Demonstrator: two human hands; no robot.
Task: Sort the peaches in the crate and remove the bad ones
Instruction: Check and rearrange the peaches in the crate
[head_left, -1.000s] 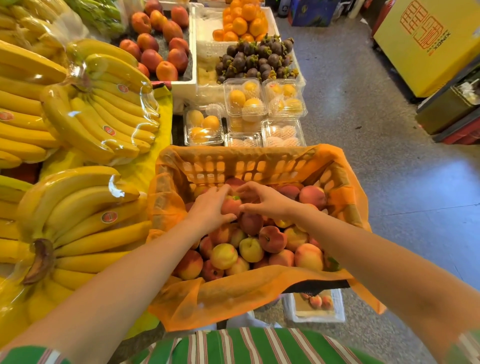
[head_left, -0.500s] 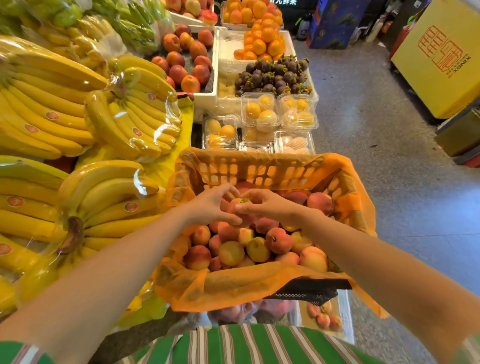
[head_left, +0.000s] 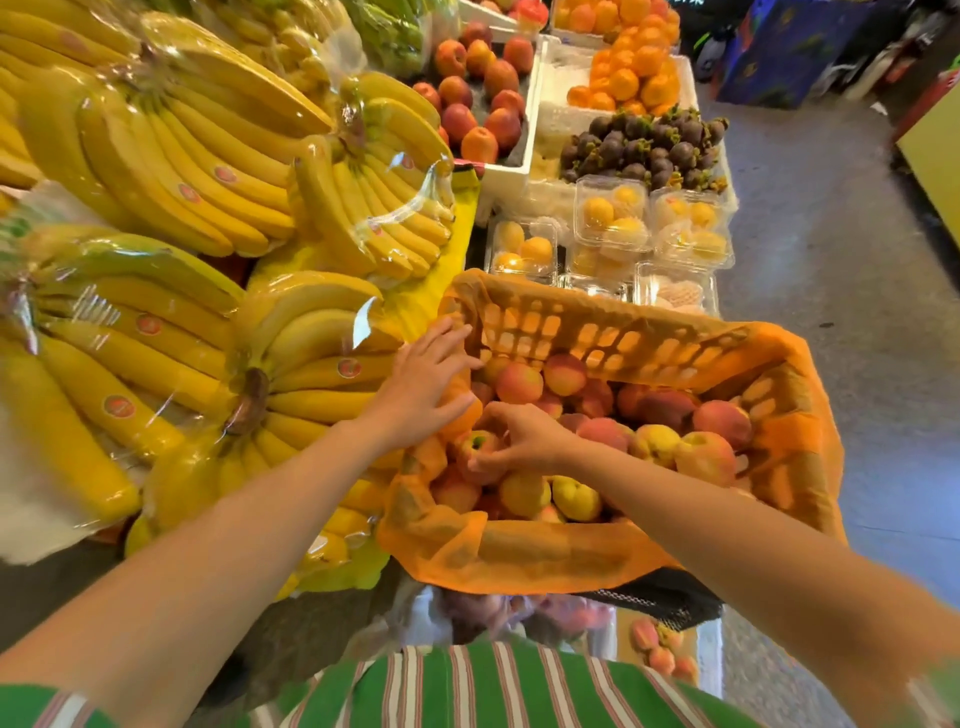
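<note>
An orange-lined plastic crate (head_left: 613, 332) in front of me holds several red and yellow peaches (head_left: 660, 441). My right hand (head_left: 524, 436) is curled over one red-yellow peach (head_left: 475, 449) at the near left of the crate, fingers gripping it. My left hand (head_left: 423, 382) lies flat with fingers spread on the crate's left rim, over the orange liner, holding nothing. Part of the gripped peach is hidden under my fingers.
Wrapped banana bunches (head_left: 218, 332) crowd the left, touching the crate. Behind it stand clear boxes of yellow fruit (head_left: 613, 223), mangosteens (head_left: 644, 145), oranges (head_left: 628, 78) and nectarines (head_left: 478, 104). A box with peaches (head_left: 662, 649) sits on the floor below. Grey floor (head_left: 831, 260) lies to the right.
My left hand let go of the peach both hands held and moved left onto the crate's rim. My right hand carried that peach toward the near left. The view shifted right.
</note>
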